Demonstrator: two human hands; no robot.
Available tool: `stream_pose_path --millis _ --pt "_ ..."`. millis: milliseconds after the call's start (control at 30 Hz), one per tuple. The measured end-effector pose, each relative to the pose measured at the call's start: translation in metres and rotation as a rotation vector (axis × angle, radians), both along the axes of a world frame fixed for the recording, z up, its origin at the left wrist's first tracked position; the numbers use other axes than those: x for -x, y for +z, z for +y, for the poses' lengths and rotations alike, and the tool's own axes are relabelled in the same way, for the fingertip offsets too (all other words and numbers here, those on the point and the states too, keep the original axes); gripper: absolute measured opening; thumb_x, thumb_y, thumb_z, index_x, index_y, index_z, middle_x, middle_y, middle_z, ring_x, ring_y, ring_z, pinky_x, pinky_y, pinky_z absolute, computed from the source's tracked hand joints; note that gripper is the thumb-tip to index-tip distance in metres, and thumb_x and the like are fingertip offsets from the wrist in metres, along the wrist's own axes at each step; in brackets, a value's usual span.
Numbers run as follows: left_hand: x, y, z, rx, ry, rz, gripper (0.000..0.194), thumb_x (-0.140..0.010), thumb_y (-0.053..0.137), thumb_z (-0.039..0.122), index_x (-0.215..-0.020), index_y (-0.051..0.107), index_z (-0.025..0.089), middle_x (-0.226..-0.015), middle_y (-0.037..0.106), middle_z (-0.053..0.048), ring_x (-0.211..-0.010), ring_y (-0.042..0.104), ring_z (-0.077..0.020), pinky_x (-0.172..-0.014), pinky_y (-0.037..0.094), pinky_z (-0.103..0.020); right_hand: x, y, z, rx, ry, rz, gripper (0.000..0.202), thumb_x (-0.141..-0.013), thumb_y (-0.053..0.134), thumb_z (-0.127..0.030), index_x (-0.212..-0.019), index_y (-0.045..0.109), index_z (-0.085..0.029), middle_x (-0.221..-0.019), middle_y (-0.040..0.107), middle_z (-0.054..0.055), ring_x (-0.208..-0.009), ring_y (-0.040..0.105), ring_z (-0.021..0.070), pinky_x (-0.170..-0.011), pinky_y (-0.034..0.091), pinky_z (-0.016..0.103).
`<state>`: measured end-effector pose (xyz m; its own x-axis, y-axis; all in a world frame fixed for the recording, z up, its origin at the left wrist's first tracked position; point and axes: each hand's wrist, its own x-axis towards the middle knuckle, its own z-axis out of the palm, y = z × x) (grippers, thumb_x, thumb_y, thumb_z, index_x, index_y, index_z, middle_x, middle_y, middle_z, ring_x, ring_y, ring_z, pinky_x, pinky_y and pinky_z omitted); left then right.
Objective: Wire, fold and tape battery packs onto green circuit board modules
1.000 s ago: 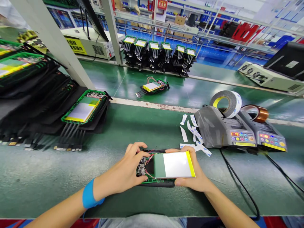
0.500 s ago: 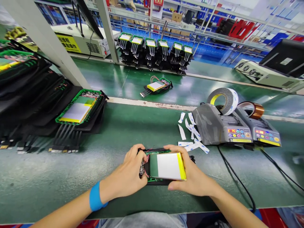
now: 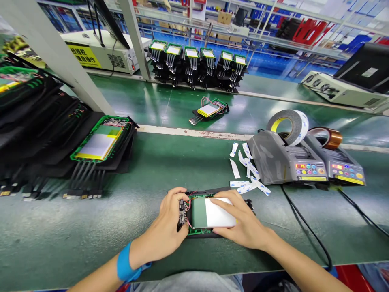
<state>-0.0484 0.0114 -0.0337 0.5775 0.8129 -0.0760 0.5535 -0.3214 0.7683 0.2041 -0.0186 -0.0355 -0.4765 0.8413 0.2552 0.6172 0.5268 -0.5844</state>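
A green-framed circuit assembly (image 3: 199, 232) lies on the green bench in front of me, with a flat battery pack (image 3: 199, 213) on it, part green and part white. My left hand (image 3: 170, 223), with a blue wristband, grips the assembly's left end, thumb and fingers around the small circuit board (image 3: 182, 211) and pink wires. Over the pack's right end, my right hand (image 3: 240, 217) has its fingers on the white surface and its thumb at the near edge. The pack's right end is partly hidden under that hand.
Two tape dispensers (image 3: 306, 164) (image 3: 346, 166) stand at the right, with tape rolls on top and cables running forward. White backing strips (image 3: 234, 168) lie beside them. Stacked assemblies (image 3: 100, 140) fill the left; another unit (image 3: 209, 109) sits farther back.
My right hand's fingers have moved from the pack's far right edge onto its white top. My left hand has stayed at the left end. The view has shifted slightly.
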Motion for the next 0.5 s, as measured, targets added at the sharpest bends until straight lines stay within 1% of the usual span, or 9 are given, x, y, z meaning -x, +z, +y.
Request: stream_pose_path --millis 167,267,333,400,500 --pt "0.003 -0.001 0.001 0.023 -0.012 -0.001 0.046 -0.078 0.044 0.006 -0.117 0.028 0.026 -0.134 0.024 -0.011 -0.130 0.027 -0.0259 -0.109 0.032 -0.054 0.006 -0.005 0.001 -0.027 0.016 0.025 0.063 -0.078 0.070 -0.031 -0.134 0.043 -0.022 -0.126 0.045 0.010 -0.111 0.042 0.0240 -0.096 0.040 0.041" --pt "0.006 0.000 0.003 0.036 -0.049 -0.016 0.053 -0.080 0.046 0.008 -0.125 0.024 0.026 -0.139 0.021 -0.012 -0.134 0.023 -0.0260 -0.111 0.031 -0.052 0.007 -0.005 0.002 -0.026 0.016 0.015 0.063 -0.078 0.071 -0.032 -0.133 0.044 -0.022 -0.126 0.045 0.011 -0.111 0.042 0.0241 -0.095 0.041 0.042" --pt "0.008 0.000 0.004 0.044 -0.074 -0.023 0.057 -0.082 0.047 0.011 -0.130 0.022 0.027 -0.143 0.018 -0.011 -0.135 0.024 -0.0258 -0.111 0.033 -0.050 0.007 -0.005 0.002 -0.025 0.015 0.013 0.063 -0.077 0.071 -0.033 -0.133 0.045 -0.021 -0.125 0.045 0.011 -0.110 0.043 0.0241 -0.094 0.041 0.042" --pt "0.010 -0.002 0.003 0.028 -0.068 -0.017 0.056 -0.083 0.050 0.015 -0.132 0.024 0.028 -0.144 0.018 -0.011 -0.134 0.029 -0.0261 -0.110 0.036 -0.048 0.005 -0.005 0.003 -0.023 0.019 0.015 0.062 -0.077 0.071 -0.033 -0.133 0.045 -0.021 -0.124 0.046 0.011 -0.110 0.043 0.0240 -0.094 0.041 0.042" --pt "0.013 -0.007 0.001 -0.075 -0.004 0.000 0.051 -0.084 0.055 0.021 -0.129 0.035 0.029 -0.143 0.024 -0.009 -0.131 0.035 -0.0272 -0.108 0.039 -0.050 0.004 -0.004 0.004 -0.020 0.026 0.026 0.061 -0.077 0.071 -0.034 -0.132 0.046 -0.021 -0.124 0.047 0.011 -0.110 0.044 0.0240 -0.094 0.042 0.042"
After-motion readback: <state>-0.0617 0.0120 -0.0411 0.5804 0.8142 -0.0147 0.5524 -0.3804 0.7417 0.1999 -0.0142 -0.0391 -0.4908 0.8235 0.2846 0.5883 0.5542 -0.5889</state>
